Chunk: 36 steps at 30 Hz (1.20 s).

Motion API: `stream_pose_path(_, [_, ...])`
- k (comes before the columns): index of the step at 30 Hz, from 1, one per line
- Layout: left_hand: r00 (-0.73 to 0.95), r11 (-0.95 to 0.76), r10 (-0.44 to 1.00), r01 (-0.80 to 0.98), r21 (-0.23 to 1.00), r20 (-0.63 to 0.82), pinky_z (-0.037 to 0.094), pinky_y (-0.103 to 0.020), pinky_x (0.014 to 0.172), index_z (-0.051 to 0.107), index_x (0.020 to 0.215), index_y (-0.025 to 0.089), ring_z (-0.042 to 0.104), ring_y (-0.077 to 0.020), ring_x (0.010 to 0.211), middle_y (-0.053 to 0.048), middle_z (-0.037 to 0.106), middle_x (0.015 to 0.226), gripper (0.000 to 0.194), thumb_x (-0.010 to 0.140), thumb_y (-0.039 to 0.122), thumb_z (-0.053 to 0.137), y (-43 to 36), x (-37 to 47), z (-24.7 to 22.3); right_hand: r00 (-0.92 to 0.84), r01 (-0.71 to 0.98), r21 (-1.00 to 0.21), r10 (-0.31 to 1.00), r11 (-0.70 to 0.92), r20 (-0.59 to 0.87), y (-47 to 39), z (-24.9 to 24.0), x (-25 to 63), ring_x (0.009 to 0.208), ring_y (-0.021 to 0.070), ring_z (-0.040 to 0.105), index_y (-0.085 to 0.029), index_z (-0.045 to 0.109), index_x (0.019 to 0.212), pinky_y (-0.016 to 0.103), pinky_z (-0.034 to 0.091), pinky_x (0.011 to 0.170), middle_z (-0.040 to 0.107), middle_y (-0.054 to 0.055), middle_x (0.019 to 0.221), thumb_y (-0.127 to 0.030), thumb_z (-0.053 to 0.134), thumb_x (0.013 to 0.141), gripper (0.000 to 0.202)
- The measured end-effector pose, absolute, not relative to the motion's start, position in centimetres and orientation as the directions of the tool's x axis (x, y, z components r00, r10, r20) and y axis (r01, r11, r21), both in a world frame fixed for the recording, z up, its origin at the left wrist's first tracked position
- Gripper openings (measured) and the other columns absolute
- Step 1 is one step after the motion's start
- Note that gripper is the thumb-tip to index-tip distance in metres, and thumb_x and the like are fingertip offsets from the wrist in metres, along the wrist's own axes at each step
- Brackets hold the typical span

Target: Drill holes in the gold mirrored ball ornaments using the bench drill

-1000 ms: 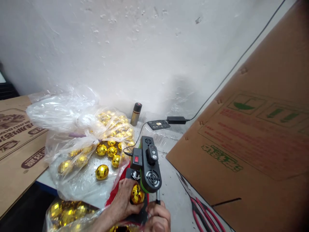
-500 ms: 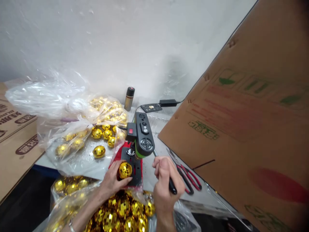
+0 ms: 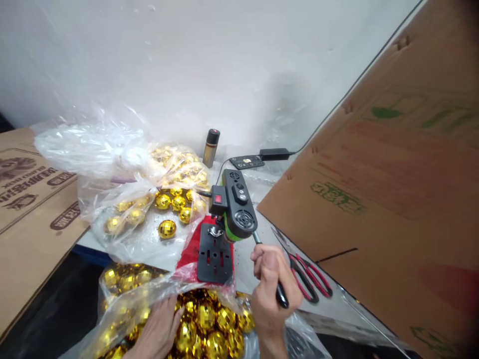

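Observation:
My right hand is closed around the black-gripped lever of a small black bench drill press. The press's slotted black base plate is bare, on a red base. Below it, my left hand reaches into a clear plastic bag of gold mirror balls. Its fingers look stretched out and a little apart from the thumb, with no ball visible in them. Plastic and balls partly hide the fingertips.
More gold balls lie in and by another plastic bag at left. Red-handled scissors lie right of the press, beside a big cardboard box. A dark-capped bottle and a power adapter stand behind. Flat cardboard is at far left.
My left hand has moved from the base plate down into the bag, and the gold ball it held there is gone from the plate. My right hand stays on the lever. The view has shifted slightly.

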<state>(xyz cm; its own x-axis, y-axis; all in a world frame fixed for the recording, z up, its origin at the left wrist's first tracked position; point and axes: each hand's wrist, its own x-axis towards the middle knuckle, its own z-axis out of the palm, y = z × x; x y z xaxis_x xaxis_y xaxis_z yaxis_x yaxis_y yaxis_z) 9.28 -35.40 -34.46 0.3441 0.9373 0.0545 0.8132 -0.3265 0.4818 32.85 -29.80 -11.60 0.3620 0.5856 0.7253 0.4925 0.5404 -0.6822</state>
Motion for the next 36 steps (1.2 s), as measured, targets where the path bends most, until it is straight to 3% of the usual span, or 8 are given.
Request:
stream_pose_path(7, [0.408, -0.446, 0.888, 0.656, 0.609, 0.211, 0.066, -0.035, 0.092, 0.073, 0.131, 0.034, 0.081, -0.0269, 0.103, -0.005, 0.083, 0.118, 0.034, 0.106, 0.034, 0.049, -32.1, 8.2, -25.4, 0.367, 0.499, -0.653, 0.544, 0.57, 0.755, -29.4, -12.0, 33.0, 0.064, 0.0134, 0.054, -0.021, 0.049, 0.07, 0.029, 0.037, 0.059, 0.053, -0.001, 0.069, -0.015, 0.05, 0.106, 0.037])
stream_pose_path(11, [0.175, -0.382, 0.906, 0.73, 0.567, 0.386, 0.059, -0.049, 0.105, 0.069, 0.132, 0.024, 0.07, -0.0338, 0.122, -0.015, 0.074, 0.131, 0.035, 0.101, 0.031, 0.056, -24.8, 8.3, -22.2, 0.374, 0.497, -0.646, 0.529, 0.579, 0.761, -29.2, -12.0, 32.8, 0.062, 0.013, 0.053, -0.021, 0.05, 0.07, 0.029, 0.038, 0.059, 0.052, -0.002, 0.068, -0.015, 0.05, 0.107, 0.037])
stream_pose_path(14, [0.131, -0.295, 0.942, 0.756, 0.584, 0.308, 0.05, -0.061, 0.112, 0.066, 0.133, 0.021, 0.062, -0.0377, 0.131, -0.018, 0.066, 0.14, 0.046, 0.087, 0.021, 0.061, -19.7, 8.7, -22.9, 0.357, 0.501, -0.642, 0.537, 0.581, 0.764, -29.3, -12.1, 32.9, 0.064, 0.012, 0.052, -0.021, 0.051, 0.072, 0.027, 0.037, 0.058, 0.053, -0.001, 0.07, -0.014, 0.049, 0.107, 0.036])
stream_pose_path(18, [0.099, -0.226, 0.97, 0.696, 0.681, 0.222, 0.051, -0.056, 0.11, 0.062, 0.134, 0.018, 0.066, -0.0345, 0.123, -0.016, 0.07, 0.132, 0.051, 0.084, 0.026, 0.061, -17.5, 9.2, -23.4, 0.35, 0.515, -0.648, 0.553, 0.561, 0.756, -29.4, -11.9, 33.0, 0.063, 0.0122, 0.051, -0.021, 0.052, 0.074, 0.027, 0.036, 0.056, 0.052, -0.001, 0.07, -0.016, 0.048, 0.108, 0.034])
stream_pose_path(23, [-0.037, 0.153, 0.988, 0.084, 0.985, -0.15, 0.056, -0.049, 0.106, 0.064, 0.128, 0.018, 0.072, -0.0336, 0.116, -0.012, 0.076, 0.121, 0.071, 0.079, 0.069, 0.075, -21.5, 11.5, -21.3, 0.378, 0.487, -0.68, 0.57, 0.548, 0.73, -29.0, -10.3, 32.9, 0.06, 0.0117, 0.049, -0.021, 0.051, 0.072, 0.027, 0.036, 0.056, 0.05, -0.002, 0.067, -0.021, 0.05, 0.109, 0.037])
stream_pose_path(28, [0.112, 0.338, 0.94, -0.398, 0.853, -0.321, 0.059, -0.047, 0.103, 0.061, 0.129, 0.019, 0.073, -0.0342, 0.118, -0.014, 0.076, 0.125, 0.085, 0.068, 0.071, 0.087, -25.5, 16.3, -22.1, 0.422, 0.431, -0.733, 0.6, 0.526, 0.679, -28.8, -8.9, 32.7, 0.059, 0.0096, 0.046, -0.022, 0.044, 0.068, 0.026, 0.038, 0.059, 0.044, -0.005, 0.064, -0.023, 0.052, 0.109, 0.042])
stream_pose_path(31, [0.058, 0.301, 0.952, -0.365, 0.881, -0.301, 0.059, -0.046, 0.101, 0.057, 0.13, 0.019, 0.075, -0.0328, 0.114, -0.014, 0.077, 0.124, 0.084, 0.07, 0.07, 0.086, -25.7, 18.5, -24.0, 0.386, 0.44, -0.721, 0.613, 0.535, 0.69, -28.9, -8.8, 32.8, 0.06, 0.0094, 0.047, -0.022, 0.046, 0.07, 0.025, 0.039, 0.061, 0.045, -0.005, 0.066, -0.02, 0.049, 0.11, 0.039])
stream_pose_path(36, [-0.001, 0.062, 0.998, -0.018, 0.998, -0.062, 0.054, -0.048, 0.107, 0.058, 0.127, 0.02, 0.071, -0.0316, 0.121, -0.014, 0.075, 0.127, 0.063, 0.082, 0.061, 0.078, -24.9, 19.9, -26.3, 0.339, 0.445, -0.707, 0.628, 0.549, 0.701, -29.2, -8.9, 33.0, 0.064, 0.0096, 0.049, -0.022, 0.048, 0.075, 0.024, 0.038, 0.06, 0.048, -0.005, 0.07, -0.016, 0.046, 0.109, 0.035])
